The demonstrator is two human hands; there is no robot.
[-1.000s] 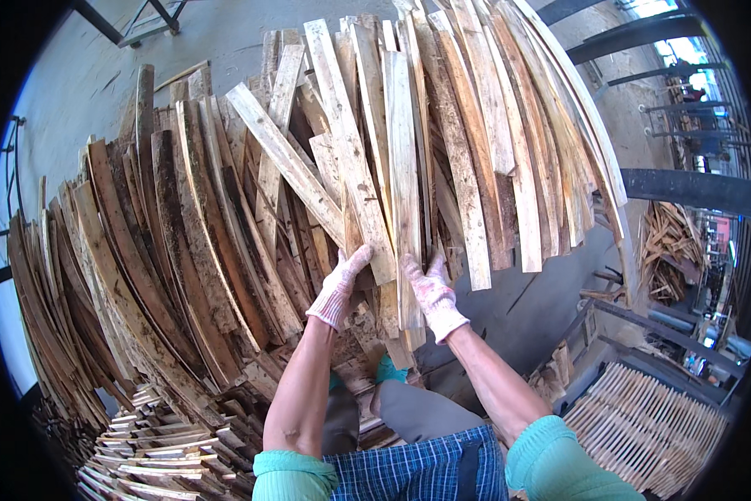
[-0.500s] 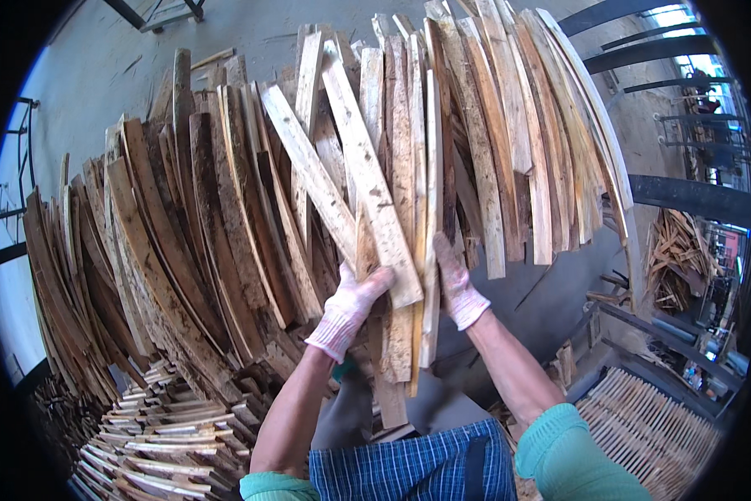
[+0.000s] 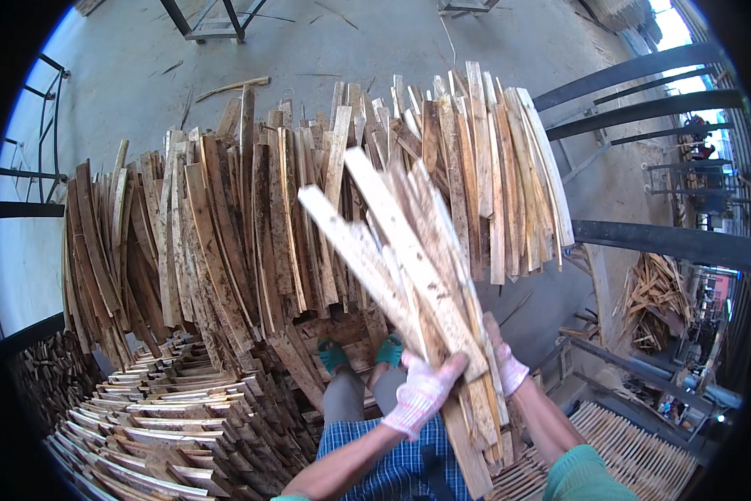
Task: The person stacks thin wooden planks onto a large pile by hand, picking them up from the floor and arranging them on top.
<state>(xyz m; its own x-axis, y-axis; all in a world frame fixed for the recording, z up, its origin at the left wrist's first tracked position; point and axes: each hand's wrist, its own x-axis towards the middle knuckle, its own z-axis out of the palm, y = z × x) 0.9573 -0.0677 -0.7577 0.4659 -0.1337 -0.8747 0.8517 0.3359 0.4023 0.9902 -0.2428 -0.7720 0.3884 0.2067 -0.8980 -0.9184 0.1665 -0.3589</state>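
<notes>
Between my two gloved hands is a loose bundle of wooden slats [image 3: 442, 301], their far ends fanned out and blurred by motion. My left hand [image 3: 426, 392], in a pinkish-white knit glove, is closed on the bundle's left side, thumb across the top slat. On the other side my right hand [image 3: 504, 359] grips the edge, its fingers partly hidden by the wood. The bundle slants over my blue checked apron [image 3: 375, 459], near ends toward my lap. Beyond it lies a wide row of rough wooden slats [image 3: 217, 234], side by side, some with bark.
A stack of slats [image 3: 158, 434] rises at the lower left. At the lower right lies a layer of evenly spaced slats [image 3: 618, 451]. Dark metal bars [image 3: 659, 242] reach in from the right, near a heap of scrap wood [image 3: 655, 301]. Green shoes [image 3: 334, 355] stand on boards below me.
Both hands have lifted the bundle off the row and drawn it to the right and nearer to me. My view has shifted, showing more floor beyond the row and my feet.
</notes>
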